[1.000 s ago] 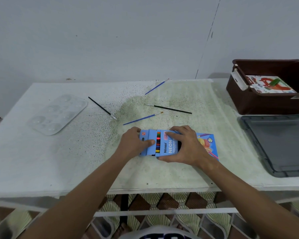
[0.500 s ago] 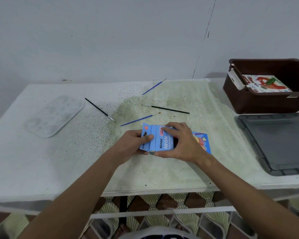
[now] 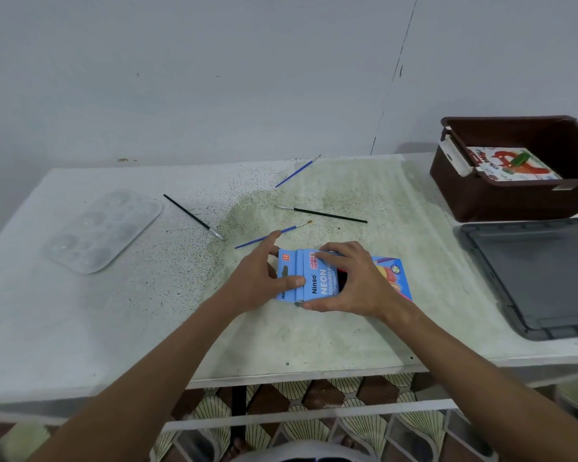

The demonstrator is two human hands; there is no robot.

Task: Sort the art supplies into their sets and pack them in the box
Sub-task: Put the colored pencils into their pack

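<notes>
A blue box of neon coloured pencils [image 3: 317, 281] lies in the middle of the white table [image 3: 80, 328]. My left hand [image 3: 257, 281] pinches its end flap, thumb on top and fingers behind. My right hand [image 3: 351, 281] grips the box body from above. Several paintbrushes lie beyond it: a blue one [image 3: 271, 235], a black one [image 3: 327, 215], another black one [image 3: 194, 217] and a blue one [image 3: 297, 171] near the wall. A clear paint palette [image 3: 104, 228] rests at the left. The brown box [image 3: 521, 198] at the far right holds an oil pastel pack [image 3: 511, 165].
A dark grey lid [image 3: 541, 278] lies flat on the table at the right, in front of the brown box. The wall runs close behind the table. The table's front edge is just below my forearms, with tiled floor under it.
The left hand has closed the flap further over the pencil tips, which no longer show. The box stays in the same spot under both hands.
</notes>
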